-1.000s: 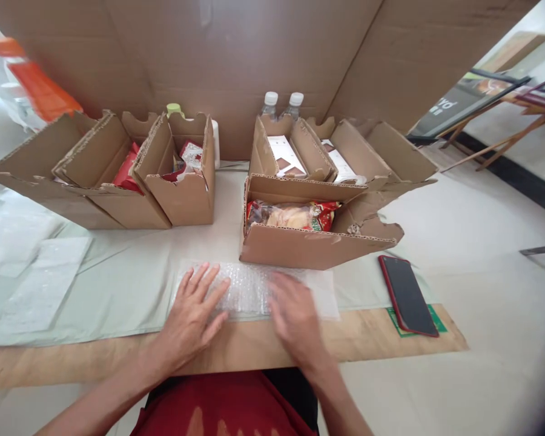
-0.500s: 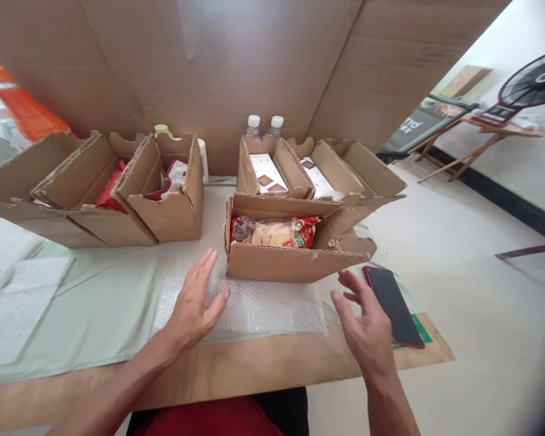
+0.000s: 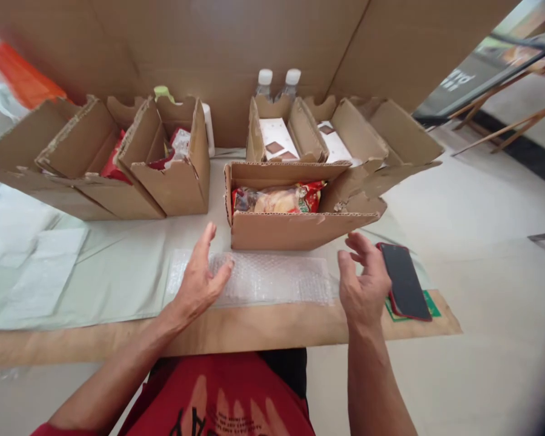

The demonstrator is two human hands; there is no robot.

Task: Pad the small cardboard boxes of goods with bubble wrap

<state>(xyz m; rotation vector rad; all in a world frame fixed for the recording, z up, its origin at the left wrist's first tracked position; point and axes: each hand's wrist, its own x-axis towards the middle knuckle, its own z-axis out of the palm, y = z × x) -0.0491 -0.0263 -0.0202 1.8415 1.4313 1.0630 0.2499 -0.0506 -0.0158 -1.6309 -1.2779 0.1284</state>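
My left hand [image 3: 200, 278] is held above the left end of a flat sheet of bubble wrap [image 3: 272, 280], its thumb and fingers apart and nothing in it. Off the wrap's right end, my right hand [image 3: 364, 280] hovers with loosely curved fingers, also holding nothing. Between and beyond the hands stands a cardboard bin [image 3: 290, 233], turned sideways. In it lies a clear and red food packet [image 3: 281, 198]. A dark phone with a red edge [image 3: 405, 281] rests just right of my right hand, on a green card [image 3: 431, 303].
Cardboard bins [image 3: 177, 188] at left hold red packets; more bins [image 3: 313, 121] at back right hold white boxes [image 3: 278, 138]. Two white-capped bottles [image 3: 264, 85] stand behind them. A tall cardboard panel [image 3: 236, 42] closes the back. More bubble wrap [image 3: 49, 266] lies at left.
The view has tilted downward, so bins and table sit higher and more of the red shirt shows. Both hands stay apart and empty, with little movement relative to the bubble wrap.
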